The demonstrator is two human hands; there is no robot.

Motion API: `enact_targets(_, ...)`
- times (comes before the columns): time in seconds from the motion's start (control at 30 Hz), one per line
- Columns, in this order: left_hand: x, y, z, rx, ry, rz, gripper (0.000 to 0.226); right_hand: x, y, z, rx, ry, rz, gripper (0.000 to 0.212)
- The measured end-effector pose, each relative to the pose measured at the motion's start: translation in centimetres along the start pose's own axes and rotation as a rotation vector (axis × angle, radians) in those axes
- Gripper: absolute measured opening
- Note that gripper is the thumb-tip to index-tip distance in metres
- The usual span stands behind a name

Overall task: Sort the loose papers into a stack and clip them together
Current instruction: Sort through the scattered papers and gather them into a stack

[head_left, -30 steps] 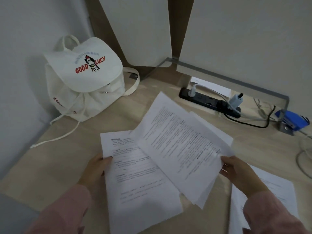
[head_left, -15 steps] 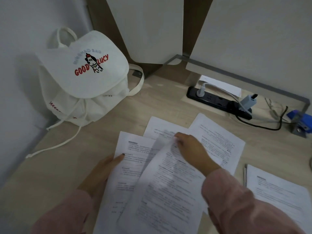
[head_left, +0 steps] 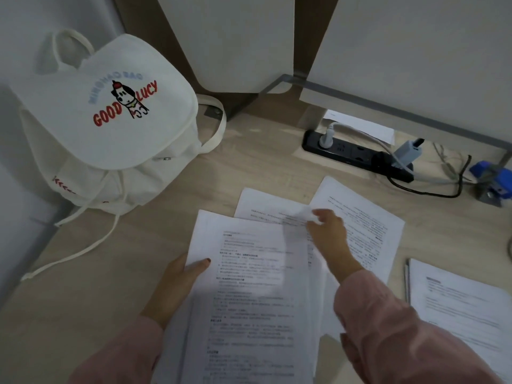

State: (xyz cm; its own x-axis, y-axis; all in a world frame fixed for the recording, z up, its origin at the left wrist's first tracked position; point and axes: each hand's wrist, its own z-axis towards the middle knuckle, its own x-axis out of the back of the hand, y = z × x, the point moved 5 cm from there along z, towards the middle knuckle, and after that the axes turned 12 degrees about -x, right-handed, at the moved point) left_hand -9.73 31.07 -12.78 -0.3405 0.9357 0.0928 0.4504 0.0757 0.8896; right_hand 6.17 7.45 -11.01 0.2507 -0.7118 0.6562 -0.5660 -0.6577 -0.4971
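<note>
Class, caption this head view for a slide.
The left hand holds a printed sheet while the right hand reaches across loose papers on the desk.

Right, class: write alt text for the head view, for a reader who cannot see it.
A left hand grips printed papers over a wooden desk while the right hand reaches onto sheets fanned behind them. A white backpack stands far left.

Two hands in shot: left hand (head_left: 177, 284), right hand (head_left: 329, 234). Three printed sheets fanned out and countable: front sheet (head_left: 249, 295), back sheet (head_left: 263, 202), right sheet (head_left: 368, 214). More layers underneath, number unclear. One separate paper pile (head_left: 465, 306) off right. One white backpack (head_left: 110, 126). One black power strip (head_left: 352, 153). One blue gadget (head_left: 493, 181).
</note>
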Motion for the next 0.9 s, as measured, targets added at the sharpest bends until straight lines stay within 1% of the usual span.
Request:
enact_targets(0.03, 0.3, 0.1, 0.1, 0.004, 0.023, 0.0, 0.019, 1.1, 1.6, 0.7, -0.123, 0.011, 0.074, 0.042)
enact_targets(0.07, 0.6, 0.2, 0.2, 0.004, 0.037, 0.005, 0.018, 1.9, 2.9, 1.2, -0.209, 0.006, 0.137, 0.044)
enact_targets(0.13, 1.0, 0.1, 0.3, 0.005, 0.056, 0.01, 0.018, 2.4, 4.8, 1.4, -0.296, -0.05, 0.21, 0.045)
enact_targets(0.17, 1.1, 0.1, 0.4, 0.005, 0.065, 0.008, 0.018, 2.3, 5.3, 1.4, -0.305, -0.079, 0.233, 0.044)
enact_targets(0.27, 0.8, -0.2, 0.5, 0.004, 0.076, 0.013, 0.022, 1.9, 5.4, 0.9, -0.254, -0.142, 0.319, 0.026)
enact_targets(0.33, 0.6, -0.4, 0.6, 0.002, 0.086, 0.02, 0.025, 1.5, 4.9, 0.5, -0.222, -0.168, 0.311, 0.011)
enact_targets(0.4, 0.5, -0.6, 0.8, 0.005, 0.079, 0.025, 0.028, 1.0, 4.4, 0.2, -0.182, -0.199, 0.254, 0.013)
enact_targets(0.47, 0.3, -0.6, 0.9, -0.005, 0.076, 0.028, 0.03, 0.8, 4.1, -0.1, -0.107, -0.209, 0.126, 0.012)
enact_targets(0.53, 0.4, -0.8, 0.8, -0.024, 0.092, 0.024, 0.033, 1.6, 3.6, -0.2, -0.03, -0.154, -0.001, 0.018)
enact_targets(0.57, 0.5, -0.9, 0.8, -0.027, 0.102, 0.016, 0.034, 2.6, 3.4, -0.3, -0.005, -0.097, -0.025, 0.02)
enact_targets(0.63, 0.6, -1.3, 0.8, -0.01, 0.12, -0.02, 0.035, 5.3, 2.9, -0.5, 0.044, 0.03, 0.002, 0.021)
enact_targets(0.7, 0.5, -1.6, 0.8, 0.029, 0.15, -0.066, 0.033, 8.4, 2.7, -0.9, 0.081, 0.119, 0.122, 0.02)
enact_targets(0.8, 0.1, -1.7, 1.0, 0.057, 0.233, -0.149, 0.029, 12.9, 3.3, -2.0, 0.1, 0.225, 0.413, 0.013)
enact_targets(0.9, -0.4, -1.7, 1.0, 0.054, 0.313, -0.212, 0.036, 15.8, 4.7, -2.6, 0.064, 0.292, 0.698, 0.011)
